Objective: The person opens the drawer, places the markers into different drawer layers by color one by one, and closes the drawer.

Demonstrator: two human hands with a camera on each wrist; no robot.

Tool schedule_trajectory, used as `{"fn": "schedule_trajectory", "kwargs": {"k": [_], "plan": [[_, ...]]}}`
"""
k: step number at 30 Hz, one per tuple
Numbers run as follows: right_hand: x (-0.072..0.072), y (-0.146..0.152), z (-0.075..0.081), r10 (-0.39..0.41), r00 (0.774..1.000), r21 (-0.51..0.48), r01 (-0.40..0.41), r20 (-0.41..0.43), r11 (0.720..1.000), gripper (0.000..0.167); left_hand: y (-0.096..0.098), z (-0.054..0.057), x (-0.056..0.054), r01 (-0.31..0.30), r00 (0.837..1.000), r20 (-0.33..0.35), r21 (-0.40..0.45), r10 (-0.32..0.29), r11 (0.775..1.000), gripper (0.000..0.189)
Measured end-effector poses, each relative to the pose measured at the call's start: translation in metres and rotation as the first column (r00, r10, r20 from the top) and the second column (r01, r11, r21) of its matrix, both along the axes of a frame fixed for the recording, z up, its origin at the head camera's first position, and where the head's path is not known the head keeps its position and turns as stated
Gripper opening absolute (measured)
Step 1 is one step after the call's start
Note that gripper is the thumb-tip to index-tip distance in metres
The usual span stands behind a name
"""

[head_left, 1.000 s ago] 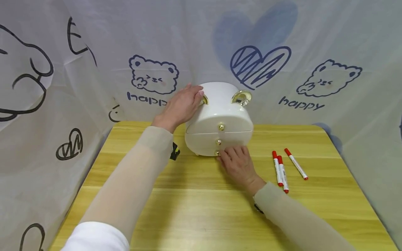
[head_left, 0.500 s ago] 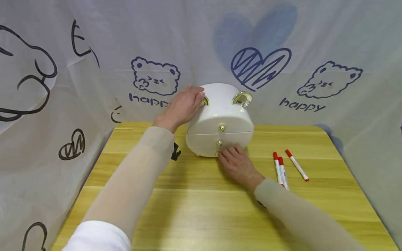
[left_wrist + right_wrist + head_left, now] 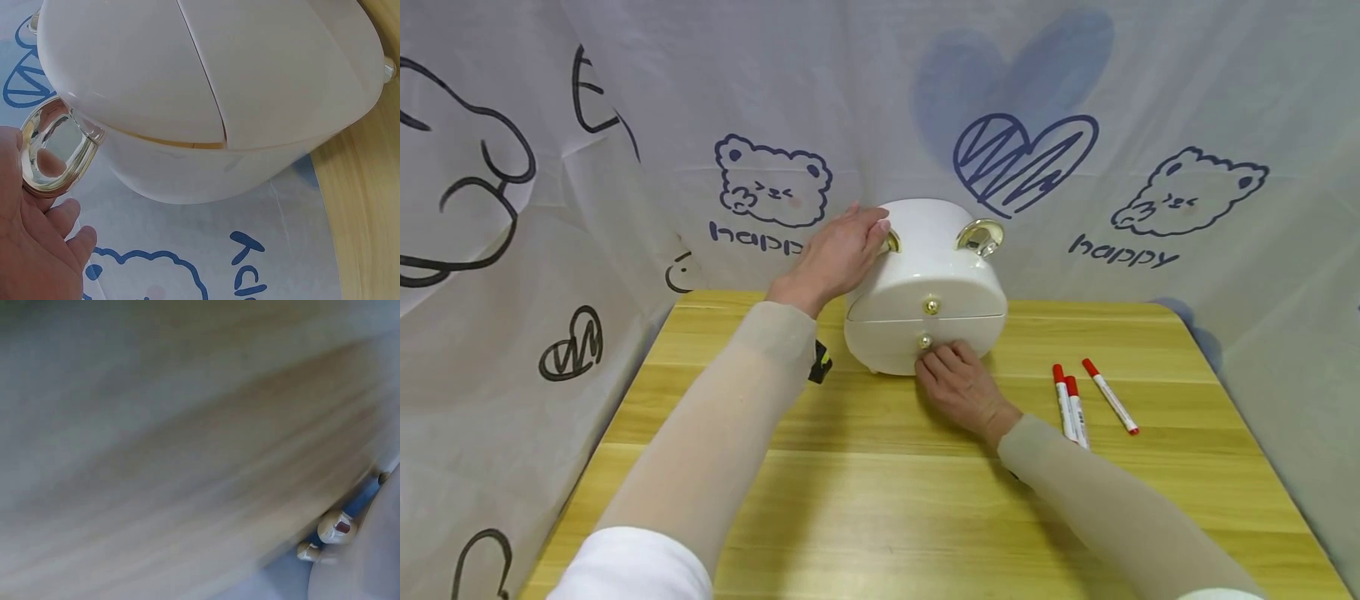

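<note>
A glossy white storage box (image 3: 947,296) with gold knobs and two gold ears stands at the back of the table. In the left wrist view, my left hand (image 3: 37,250) holds one gold ear (image 3: 62,147), with fingers behind it. Low on the box's front, my right hand (image 3: 958,387) has curled fingers at the lowest knob, which they cover. The middle knob (image 3: 925,341) and upper knob (image 3: 932,306) show above that hand. A seam between upper and lower front parts looks shut in the head view. The right wrist view is mostly blurred.
Several red-capped markers, among them one marker (image 3: 1110,397) lying apart, are on the wooden table (image 3: 850,517) to the right. A printed cloth (image 3: 880,100) hangs behind the box. A small black-and-yellow item (image 3: 821,363) shows beside the left wrist.
My right hand has shifted slightly up and left, now covering the lowest knob that showed earlier. My left hand stays at the ear. The box looks unmoved, and the view shifts slightly.
</note>
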State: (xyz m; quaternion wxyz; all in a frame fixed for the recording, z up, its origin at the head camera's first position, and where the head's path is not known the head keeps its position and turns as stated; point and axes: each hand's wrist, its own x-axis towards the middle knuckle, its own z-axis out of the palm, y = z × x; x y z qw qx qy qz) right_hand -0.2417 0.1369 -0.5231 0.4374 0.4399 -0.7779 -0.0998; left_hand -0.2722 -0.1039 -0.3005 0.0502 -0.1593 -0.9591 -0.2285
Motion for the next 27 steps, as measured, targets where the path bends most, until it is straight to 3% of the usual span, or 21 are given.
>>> {"fn": "schedule_trajectory", "kwargs": {"k": [13,21,27], "plan": [[-0.01,0.004,-0.003,0.105,0.992,0.013,-0.105,-0.068,0.994,0.022,0.0,0.001,-0.001,-0.004,1.0,0.018,-0.008,0.004,1.0,0.054],[-0.007,0.009,0.0,0.121,0.992,0.111,-0.117,-0.033,0.987,0.022,0.001,-0.001,-0.002,0.004,1.0,0.009,-0.014,-0.003,1.0,0.054],[0.003,0.012,0.005,0.149,0.989,0.141,-0.148,0.008,0.979,0.025,0.0,-0.001,-0.003,0.001,1.0,0.02,-0.01,-0.001,1.0,0.055]]}}
